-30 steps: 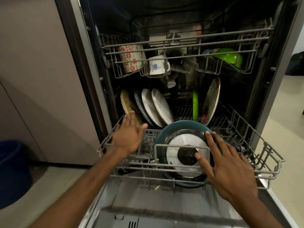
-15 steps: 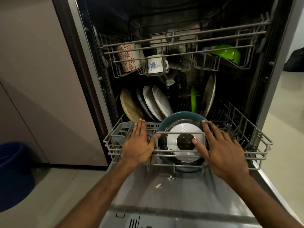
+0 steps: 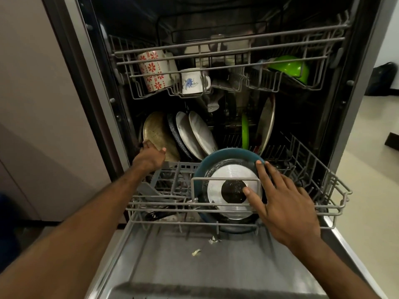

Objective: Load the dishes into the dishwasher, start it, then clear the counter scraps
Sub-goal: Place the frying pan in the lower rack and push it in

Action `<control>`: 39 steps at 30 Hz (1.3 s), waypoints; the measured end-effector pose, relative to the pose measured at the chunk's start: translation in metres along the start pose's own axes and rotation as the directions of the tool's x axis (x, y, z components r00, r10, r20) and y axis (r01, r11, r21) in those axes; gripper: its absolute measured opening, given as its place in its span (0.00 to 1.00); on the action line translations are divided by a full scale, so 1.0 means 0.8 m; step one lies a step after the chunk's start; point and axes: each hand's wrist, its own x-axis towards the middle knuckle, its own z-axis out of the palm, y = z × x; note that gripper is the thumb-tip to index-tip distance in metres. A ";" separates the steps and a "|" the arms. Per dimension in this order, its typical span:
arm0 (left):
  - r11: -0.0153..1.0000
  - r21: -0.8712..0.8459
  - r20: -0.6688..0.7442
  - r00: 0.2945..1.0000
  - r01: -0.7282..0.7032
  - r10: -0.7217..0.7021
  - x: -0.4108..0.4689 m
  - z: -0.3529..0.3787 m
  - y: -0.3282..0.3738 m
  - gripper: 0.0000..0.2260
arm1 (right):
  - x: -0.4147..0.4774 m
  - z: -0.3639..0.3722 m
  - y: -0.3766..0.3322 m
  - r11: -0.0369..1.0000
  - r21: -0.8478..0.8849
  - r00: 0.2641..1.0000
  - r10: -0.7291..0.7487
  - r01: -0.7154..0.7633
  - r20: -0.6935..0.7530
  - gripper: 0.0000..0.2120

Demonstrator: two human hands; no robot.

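Left arm reaches forward over the left edge of the lower rack (image 3: 237,205). Left hand (image 3: 151,157) sits at the rack's far left corner, fingers curled around the bottom rim of the tan plate (image 3: 156,134); grip closed on that plate as far as I can see, thumb tip showing on its face.

Right hand (image 3: 285,201) lies spread flat, grip released, palm over the rack's front right part. Its fingertips (image 3: 259,164) touch the rim of the teal pan (image 3: 228,154), and the thumb rests on the pan's silver base beside the dark centre disc. The pan stands on edge, bottom facing me, against the rack's front rail.

Behind the tan plate, along the rack's left side, I count a dark speckled plate (image 3: 176,134) and two white plates (image 3: 195,134), all leaning right. Toward the rack's back right, a green plate (image 3: 244,132) stands edge-on next to a large pale plate (image 3: 267,121).

Upper rack (image 3: 228,50): red-flowered mug (image 3: 154,70) at left edge, blue-flowered cup (image 3: 193,80) just beside it, green bowl (image 3: 291,66) at the right end.

Two small scraps (image 3: 204,246) lie on the open dishwasher door (image 3: 216,266), below the rack's front edge.
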 end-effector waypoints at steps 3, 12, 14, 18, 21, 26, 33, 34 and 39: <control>0.996 -0.094 0.010 1.000 0.012 -0.012 0.018 0.000 -0.001 0.33 | 0.000 0.002 0.002 1.000 -0.003 1.000 0.010 -0.010 0.001 0.37; 0.990 -0.122 -0.061 0.996 -0.072 0.065 0.034 -0.001 -0.002 0.32 | 0.018 0.009 0.003 1.000 -0.012 1.000 0.006 -0.006 -0.010 0.38; 0.991 -0.100 -0.051 0.995 -0.086 0.081 0.033 0.000 -0.005 0.32 | 0.022 0.011 0.003 1.000 -0.015 1.000 0.003 -0.003 -0.017 0.38; 0.987 -0.003 -0.064 0.985 -0.162 0.161 0.008 0.003 -0.001 0.31 | 0.031 0.014 0.004 1.000 -0.030 1.000 0.002 -0.003 -0.022 0.37; 0.962 0.096 -0.043 0.964 -0.256 0.261 -0.026 0.011 0.011 0.33 | 0.039 0.018 0.005 0.999 -0.037 1.000 0.001 -0.002 -0.026 0.38; 0.947 0.104 -0.015 0.951 -0.305 0.308 -0.083 0.023 0.029 0.35 | 0.046 0.023 0.005 0.999 -0.038 1.000 0.003 -0.003 -0.017 0.38; 0.965 0.021 -0.116 0.958 -0.262 0.262 -0.118 0.044 0.031 0.36 | 0.052 0.026 0.011 1.000 -0.029 1.000 -0.012 0.012 -0.011 0.37; 0.964 0.031 -0.130 0.955 -0.264 0.266 -0.116 0.044 0.033 0.36 | 0.055 0.027 0.012 0.999 -0.029 1.000 -0.016 0.016 -0.010 0.37; 0.964 0.055 -0.133 0.955 -0.260 0.265 -0.100 0.049 0.039 0.36 | 0.069 0.032 0.017 0.999 -0.035 1.000 -0.022 0.022 -0.002 0.38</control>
